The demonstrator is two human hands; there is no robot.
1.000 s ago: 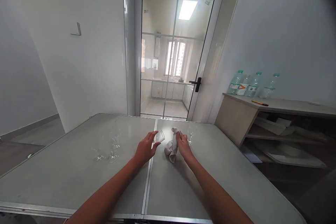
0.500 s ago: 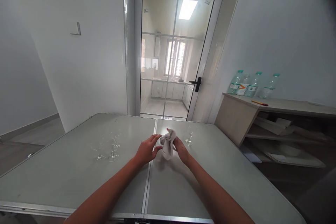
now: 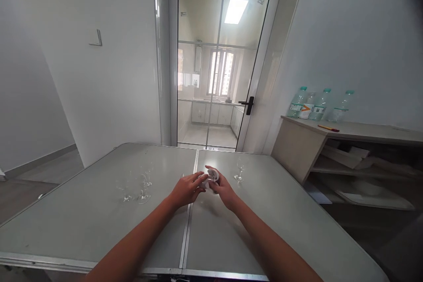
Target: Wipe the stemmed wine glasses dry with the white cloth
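Over the middle of the table, my left hand [image 3: 185,190] is closed around a clear stemmed glass [image 3: 204,181], mostly covered by my fingers and the cloth. My right hand [image 3: 226,191] grips a white cloth [image 3: 214,175], bunched against the glass. Both hands nearly touch, just above the tabletop. To the right of them, a single clear stemmed glass [image 3: 239,173] stands upright. Several similar glasses [image 3: 144,191] are grouped on the left half; their thin outlines are hard to see.
The grey table [image 3: 82,224] has a metal seam down its middle and metal edging. A wooden shelf unit [image 3: 297,145] stands at the right, with several plastic bottles [image 3: 319,108] and a yellow-and-red pen-like item [image 3: 328,128] on top. Behind the table is a glass door [image 3: 211,70].
The cloth, which hung down loosely between my hands, is now bunched up in my right hand against the glass. My left fingers have shifted right, nearer the cloth.
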